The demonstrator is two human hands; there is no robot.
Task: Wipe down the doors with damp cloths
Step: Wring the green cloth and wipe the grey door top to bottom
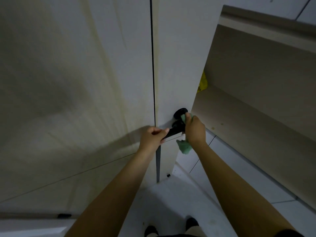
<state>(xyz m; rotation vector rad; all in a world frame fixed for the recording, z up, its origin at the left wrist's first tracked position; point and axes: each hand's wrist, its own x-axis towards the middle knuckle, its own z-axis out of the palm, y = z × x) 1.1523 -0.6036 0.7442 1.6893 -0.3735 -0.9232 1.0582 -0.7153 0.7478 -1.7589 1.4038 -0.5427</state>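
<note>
Gripping black lever handle (172, 131) at free end, left hand (154, 136) steadies it; right hand (195, 129) clutches green cloth (183, 145) against handle base on door (174, 65); lever runs left-right between hands.

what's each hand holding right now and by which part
The left hand grips the black door handle by its free end. The right hand holds the green cloth bunched at its middle, against the handle's base.
</note>
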